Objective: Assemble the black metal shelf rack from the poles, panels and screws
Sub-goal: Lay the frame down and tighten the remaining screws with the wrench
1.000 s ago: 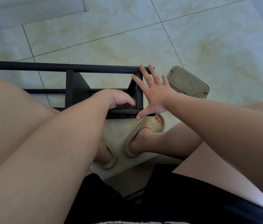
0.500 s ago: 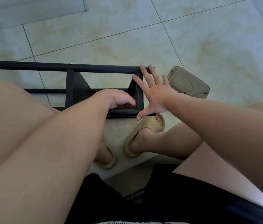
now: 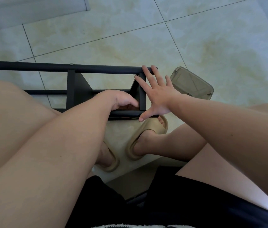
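Note:
The black metal shelf rack (image 3: pixel 74 89) lies on its side across the tiled floor, its long top pole (image 3: pixel 64 68) running from the left edge to the middle. My right hand (image 3: pixel 156 96) lies flat with spread, straight fingers against the rack's end panel (image 3: pixel 142 91), the thumb on the lower pole. My left hand (image 3: pixel 123 101) reaches inside the frame beside that panel with its fingers curled; what they hold is hidden.
A translucent grey plastic box (image 3: pixel 192 84) sits on the floor just right of the rack's end. My bare legs and feet in tan slippers (image 3: pixel 146 137) are below the rack. A pale wall or baseboard (image 3: pixel 31 9) runs along the top left.

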`<state>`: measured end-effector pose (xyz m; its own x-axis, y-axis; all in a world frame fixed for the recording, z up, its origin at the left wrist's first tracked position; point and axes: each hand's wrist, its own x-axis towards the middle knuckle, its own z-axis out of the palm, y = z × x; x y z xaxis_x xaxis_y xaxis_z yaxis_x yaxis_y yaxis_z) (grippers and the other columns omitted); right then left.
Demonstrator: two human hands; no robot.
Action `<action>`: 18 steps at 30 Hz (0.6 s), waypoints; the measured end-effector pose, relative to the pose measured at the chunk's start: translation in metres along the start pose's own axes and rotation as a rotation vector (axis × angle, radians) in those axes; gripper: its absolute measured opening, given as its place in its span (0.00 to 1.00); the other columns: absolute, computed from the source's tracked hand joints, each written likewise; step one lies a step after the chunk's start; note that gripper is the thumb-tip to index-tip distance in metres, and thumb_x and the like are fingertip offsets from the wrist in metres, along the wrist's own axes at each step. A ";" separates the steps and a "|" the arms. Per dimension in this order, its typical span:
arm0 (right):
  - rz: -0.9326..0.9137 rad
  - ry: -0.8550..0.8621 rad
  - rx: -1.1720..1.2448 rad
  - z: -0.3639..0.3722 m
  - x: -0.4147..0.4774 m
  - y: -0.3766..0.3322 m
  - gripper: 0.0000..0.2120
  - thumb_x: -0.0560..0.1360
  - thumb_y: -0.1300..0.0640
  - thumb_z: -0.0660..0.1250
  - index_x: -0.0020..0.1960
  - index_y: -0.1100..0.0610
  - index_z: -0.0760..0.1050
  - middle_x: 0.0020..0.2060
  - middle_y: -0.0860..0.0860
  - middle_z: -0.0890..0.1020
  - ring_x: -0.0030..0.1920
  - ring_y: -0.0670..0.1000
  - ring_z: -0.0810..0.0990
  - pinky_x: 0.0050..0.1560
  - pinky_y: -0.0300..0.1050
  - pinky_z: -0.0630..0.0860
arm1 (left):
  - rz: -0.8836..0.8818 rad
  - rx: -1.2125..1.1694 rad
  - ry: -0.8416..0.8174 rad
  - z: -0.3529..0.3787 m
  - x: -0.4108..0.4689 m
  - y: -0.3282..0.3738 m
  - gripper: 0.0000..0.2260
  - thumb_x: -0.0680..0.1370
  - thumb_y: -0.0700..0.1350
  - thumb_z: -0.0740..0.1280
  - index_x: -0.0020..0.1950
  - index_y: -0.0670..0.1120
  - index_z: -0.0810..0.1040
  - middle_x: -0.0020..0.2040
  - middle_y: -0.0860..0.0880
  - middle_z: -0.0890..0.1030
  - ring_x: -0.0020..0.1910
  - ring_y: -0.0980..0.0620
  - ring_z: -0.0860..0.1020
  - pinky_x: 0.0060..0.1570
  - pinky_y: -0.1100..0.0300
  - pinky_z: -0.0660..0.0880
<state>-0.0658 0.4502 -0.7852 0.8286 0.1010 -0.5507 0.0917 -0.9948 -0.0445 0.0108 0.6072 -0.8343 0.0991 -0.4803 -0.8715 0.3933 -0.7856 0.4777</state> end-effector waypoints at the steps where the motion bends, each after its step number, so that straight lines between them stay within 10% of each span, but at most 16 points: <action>1: 0.001 -0.002 0.000 0.000 0.000 0.000 0.71 0.54 0.16 0.63 0.81 0.47 0.30 0.77 0.51 0.25 0.77 0.60 0.26 0.75 0.74 0.45 | 0.009 -0.006 -0.003 0.000 0.001 -0.001 0.13 0.78 0.40 0.65 0.59 0.38 0.81 0.50 0.41 0.82 0.46 0.44 0.80 0.45 0.56 0.76; 8: 0.003 0.005 -0.008 0.001 -0.002 -0.001 0.71 0.54 0.16 0.63 0.81 0.47 0.31 0.77 0.52 0.26 0.78 0.60 0.26 0.75 0.74 0.46 | -0.006 -0.094 -0.034 0.000 0.000 0.000 0.07 0.77 0.42 0.64 0.44 0.44 0.82 0.37 0.46 0.82 0.34 0.49 0.81 0.38 0.57 0.79; 18: -0.001 0.007 -0.008 0.001 0.000 0.000 0.71 0.54 0.15 0.63 0.80 0.47 0.30 0.77 0.51 0.25 0.78 0.60 0.26 0.75 0.74 0.46 | 0.022 -0.008 0.024 0.000 0.003 -0.001 0.16 0.77 0.40 0.65 0.63 0.36 0.79 0.53 0.40 0.82 0.49 0.45 0.79 0.52 0.55 0.75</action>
<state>-0.0658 0.4502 -0.7861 0.8326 0.1018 -0.5445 0.0964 -0.9946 -0.0385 0.0109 0.6067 -0.8370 0.1297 -0.4882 -0.8630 0.3978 -0.7717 0.4963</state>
